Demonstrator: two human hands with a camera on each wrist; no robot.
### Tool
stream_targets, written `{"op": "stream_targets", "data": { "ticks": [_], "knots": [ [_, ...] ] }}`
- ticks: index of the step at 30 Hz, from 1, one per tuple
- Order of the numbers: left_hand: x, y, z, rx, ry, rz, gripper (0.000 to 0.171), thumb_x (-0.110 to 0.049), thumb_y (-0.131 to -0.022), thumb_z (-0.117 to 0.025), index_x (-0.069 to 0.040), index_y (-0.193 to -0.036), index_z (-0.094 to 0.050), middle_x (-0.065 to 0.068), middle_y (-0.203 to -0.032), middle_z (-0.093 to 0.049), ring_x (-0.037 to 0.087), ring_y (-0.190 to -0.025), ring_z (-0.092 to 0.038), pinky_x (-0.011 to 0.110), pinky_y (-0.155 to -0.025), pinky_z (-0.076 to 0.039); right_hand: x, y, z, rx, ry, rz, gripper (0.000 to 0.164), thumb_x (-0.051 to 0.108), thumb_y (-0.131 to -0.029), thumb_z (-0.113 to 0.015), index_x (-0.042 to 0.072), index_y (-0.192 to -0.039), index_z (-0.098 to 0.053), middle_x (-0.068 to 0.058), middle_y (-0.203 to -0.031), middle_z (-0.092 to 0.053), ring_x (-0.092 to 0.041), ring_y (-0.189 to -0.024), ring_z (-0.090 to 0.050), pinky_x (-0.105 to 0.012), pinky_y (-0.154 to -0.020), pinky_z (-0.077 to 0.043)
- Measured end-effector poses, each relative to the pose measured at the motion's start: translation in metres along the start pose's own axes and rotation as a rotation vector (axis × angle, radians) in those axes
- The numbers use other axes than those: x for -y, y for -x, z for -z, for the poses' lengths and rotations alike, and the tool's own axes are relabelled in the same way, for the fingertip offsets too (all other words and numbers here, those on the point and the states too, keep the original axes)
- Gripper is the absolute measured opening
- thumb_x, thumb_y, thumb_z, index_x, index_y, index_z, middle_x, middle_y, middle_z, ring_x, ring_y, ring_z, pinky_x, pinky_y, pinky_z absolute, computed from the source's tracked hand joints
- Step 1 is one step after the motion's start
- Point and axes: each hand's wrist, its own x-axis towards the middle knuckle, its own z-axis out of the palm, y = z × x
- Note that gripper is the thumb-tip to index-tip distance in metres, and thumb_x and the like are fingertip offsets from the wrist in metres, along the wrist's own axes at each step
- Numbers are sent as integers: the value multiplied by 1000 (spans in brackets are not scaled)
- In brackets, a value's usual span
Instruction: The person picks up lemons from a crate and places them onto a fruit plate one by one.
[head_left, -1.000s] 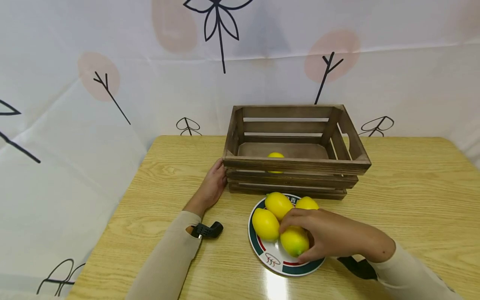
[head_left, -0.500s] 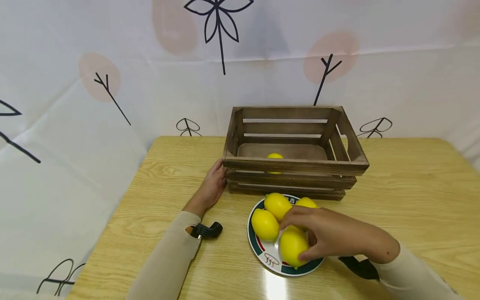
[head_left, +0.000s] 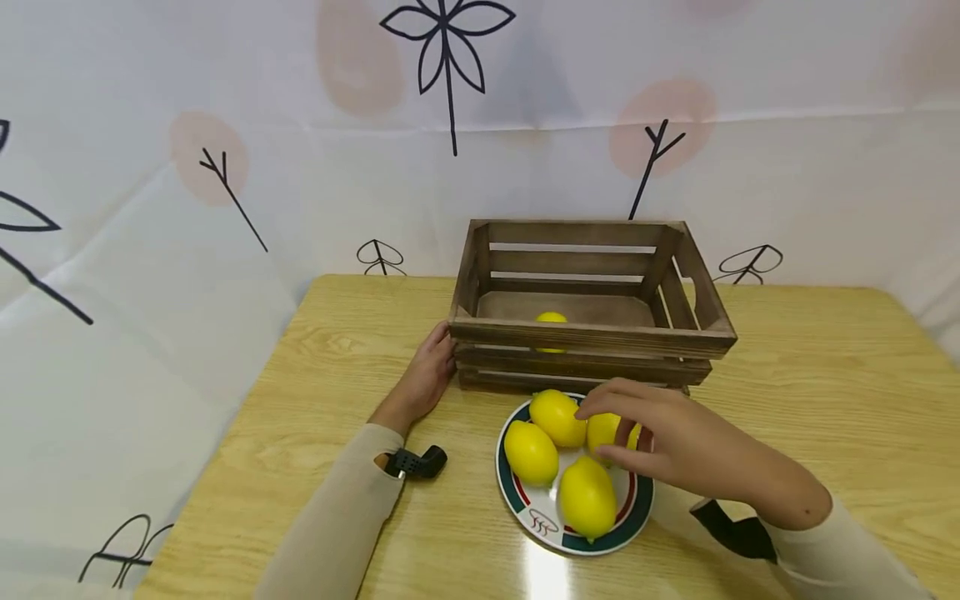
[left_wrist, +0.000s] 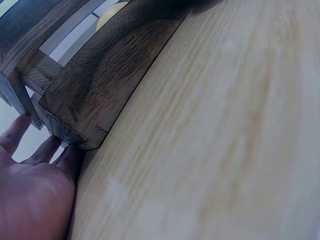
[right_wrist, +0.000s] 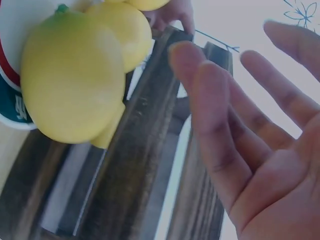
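A round plate [head_left: 542,523] with a green and red rim bears several yellow lemons. My right hand [head_left: 667,429] hovers over the plate's right side with fingers apart and loosely bent, holding nothing. Beneath its fingers a lemon [head_left: 600,429] is partly hidden; the front lemon [head_left: 588,500] lies free of the hand. In the right wrist view, a gap separates my fingers from the large near lemon [right_wrist: 72,75]. My left hand [head_left: 426,375] rests at the left end of the slatted wooden crate [head_left: 592,337]; its fingertips touch the crate's corner in the left wrist view.
Inside the crate lies one lemon [head_left: 551,318], seen partly through the slats. The plate sits close before the crate's front on the wooden table [head_left: 810,400]. Behind the table hangs a patterned white cloth [head_left: 555,167].
My right hand has let go of the front lemon and risen back and to the right. That lemon has turned, its tip now facing the front. My left hand stays at the crate.
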Motion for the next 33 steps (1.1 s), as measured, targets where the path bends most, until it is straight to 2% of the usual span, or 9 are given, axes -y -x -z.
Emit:
{"op": "stream_targets", "data": {
  "ticks": [5,9,15,19,24,33],
  "knots": [
    [1,-3,0,15,-21,-25,65,-41,-96,-42,-17,-148,-13,7,-153,-17,22,-141,-15,41,-115,-8,4,-2,9,-105,73,58,31,25,-85,-66,27,-114,-57,12,-117,-53,6,-77,-55,-14,-57,-47],
    [2,-4,0,27,-21,-44,63,-42,-96,-41,-17,-147,-15,8,-152,-19,23,-140,-17,43,-114,-9,8,-4,20,-153,137,70,30,21,-85,-66,26,-113,-59,13,-114,-55,7,-79,-55,-13,-57,-46],
    [2,-4,-1,23,-38,-44,62,-43,-95,-44,-17,-146,-20,7,-150,-22,20,-137,-22,41,-114,-12,13,-9,41,-219,229,139,30,16,-83,-67,26,-111,-60,13,-109,-56,6,-75,-51,-13,-58,-46],
    [1,-5,-2,15,-48,-41,58,-39,-96,-43,-18,-145,-22,7,-148,-24,20,-135,-25,40,-113,-13,18,-15,55,-217,283,160,29,17,-84,-66,27,-111,-60,12,-109,-57,7,-70,-50,-13,-58,-45],
    [-1,-7,-5,1,-41,-17,53,-29,-97,-37,-18,-146,-20,6,-150,-21,21,-138,-20,40,-115,-11,22,-25,73,-195,354,153,28,20,-84,-66,30,-109,-61,14,-108,-57,6,-72,-51,-17,-60,-47],
    [-2,-5,-4,-6,-37,-20,53,-30,-97,-40,-17,-145,-22,8,-148,-23,22,-135,-24,41,-114,-13,27,-53,101,-162,447,178,25,20,-82,-69,27,-105,-63,10,-106,-59,2,-70,-49,-21,-62,-47]
  ]
}}
